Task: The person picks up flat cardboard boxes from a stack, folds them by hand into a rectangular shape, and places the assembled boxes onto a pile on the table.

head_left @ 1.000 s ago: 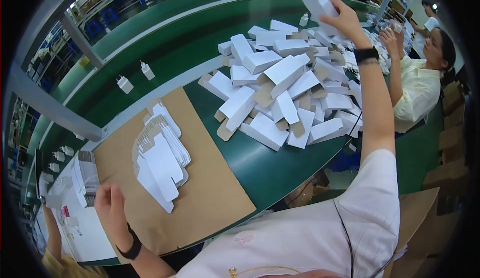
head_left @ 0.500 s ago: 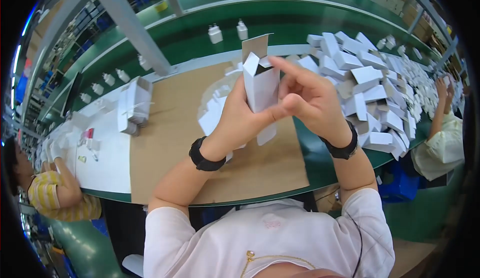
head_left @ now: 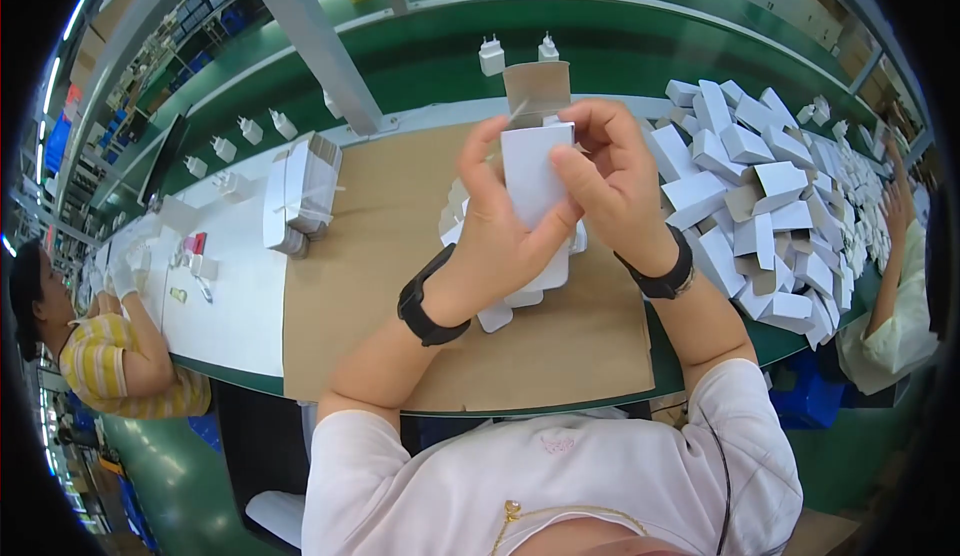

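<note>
Small white carton (head_left: 535,171) was held upright above the brown cardboard sheet (head_left: 400,276), long axis running away from the body, brown top flap (head_left: 535,88) open and standing up at the far end. Left hand (head_left: 495,231) wrapped it from below and the side; right hand (head_left: 610,181) pinched its upper right edge, fingers nearest the flap. Both gripped the carton. Flat white inserts (head_left: 520,296) lay beneath. Heap of finished cartons (head_left: 760,206) on the green desk (head_left: 620,56), to the right.
</note>
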{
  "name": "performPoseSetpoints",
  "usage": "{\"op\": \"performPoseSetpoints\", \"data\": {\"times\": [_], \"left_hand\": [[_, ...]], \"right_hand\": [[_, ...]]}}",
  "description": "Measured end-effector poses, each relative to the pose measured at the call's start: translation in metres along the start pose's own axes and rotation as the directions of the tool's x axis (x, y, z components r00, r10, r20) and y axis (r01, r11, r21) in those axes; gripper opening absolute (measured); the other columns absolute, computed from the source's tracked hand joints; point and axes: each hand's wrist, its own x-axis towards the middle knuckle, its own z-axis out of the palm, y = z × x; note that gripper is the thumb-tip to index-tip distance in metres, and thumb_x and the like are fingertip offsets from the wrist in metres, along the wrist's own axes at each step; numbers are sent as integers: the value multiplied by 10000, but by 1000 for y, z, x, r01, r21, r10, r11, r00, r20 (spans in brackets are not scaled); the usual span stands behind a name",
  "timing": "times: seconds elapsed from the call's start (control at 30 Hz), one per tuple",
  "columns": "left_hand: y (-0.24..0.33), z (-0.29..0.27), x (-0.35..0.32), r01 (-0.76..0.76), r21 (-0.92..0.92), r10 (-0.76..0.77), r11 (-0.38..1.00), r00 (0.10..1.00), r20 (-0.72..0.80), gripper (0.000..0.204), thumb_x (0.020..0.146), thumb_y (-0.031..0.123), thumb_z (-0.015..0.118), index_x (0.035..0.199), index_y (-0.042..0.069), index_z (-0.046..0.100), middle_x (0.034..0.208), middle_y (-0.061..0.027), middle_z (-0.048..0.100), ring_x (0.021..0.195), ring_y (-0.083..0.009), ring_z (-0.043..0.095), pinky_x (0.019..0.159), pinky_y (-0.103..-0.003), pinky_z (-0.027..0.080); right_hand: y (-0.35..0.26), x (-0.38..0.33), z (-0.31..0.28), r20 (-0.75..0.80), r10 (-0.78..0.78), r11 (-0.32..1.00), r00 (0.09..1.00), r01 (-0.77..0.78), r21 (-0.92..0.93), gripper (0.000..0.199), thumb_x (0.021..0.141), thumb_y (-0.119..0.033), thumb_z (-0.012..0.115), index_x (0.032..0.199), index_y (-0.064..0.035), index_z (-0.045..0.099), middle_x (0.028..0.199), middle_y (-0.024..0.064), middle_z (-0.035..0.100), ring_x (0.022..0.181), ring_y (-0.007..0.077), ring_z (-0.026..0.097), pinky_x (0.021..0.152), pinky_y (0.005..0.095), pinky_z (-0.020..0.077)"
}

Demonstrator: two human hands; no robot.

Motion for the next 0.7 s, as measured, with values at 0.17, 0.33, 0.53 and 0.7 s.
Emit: {"op": "performPoseSetpoints", "data": {"times": [0.17, 0.33, 0.53, 0.7], "left_hand": [[-2, -8, 0, 193, 124, -200, 973, 978, 51, 666, 724, 68, 656, 1186, 55, 177, 937, -178, 549, 802, -251, 604, 673, -330, 489], [-3, -13, 2, 216, 229, -235, 949, 970, 56, 660, 676, 106, 661, 1150, 45, 207, 863, -181, 552, 737, -269, 603, 643, -342, 487], [3, -15, 0, 156, 266, -181, 951, 980, 76, 712, 644, 62, 676, 1166, 39, 192, 972, -154, 480, 836, -204, 566, 667, -321, 482], [3, -21, 0, 48, 351, -108, 935, 982, 154, 657, 645, 88, 652, 1141, 56, 223, 803, -185, 540, 700, -334, 588, 625, -378, 476]], "right_hand": [[-1, 7, -9, 138, -24, 820, 990, 99, -563, 213, 825, -112, 616, 986, -21, 511, 935, 54, 534, 902, 130, 509, 805, 256, 412], [10, 8, -10, 213, -93, 957, 973, 147, -252, 187, 824, -78, 620, 959, -11, 511, 1059, 128, 576, 1012, 179, 523, 873, 296, 405], [8, 12, -13, 182, -242, 969, 953, 245, 3, 271, 837, -71, 604, 1074, 42, 537, 1072, 164, 615, 981, 226, 580, 824, 297, 465], [-9, 14, -22, 227, -12, 984, 974, 52, -170, 219, 865, -81, 543, 1034, 24, 635, 1020, 123, 646, 883, 155, 612, 764, 242, 473]]}}
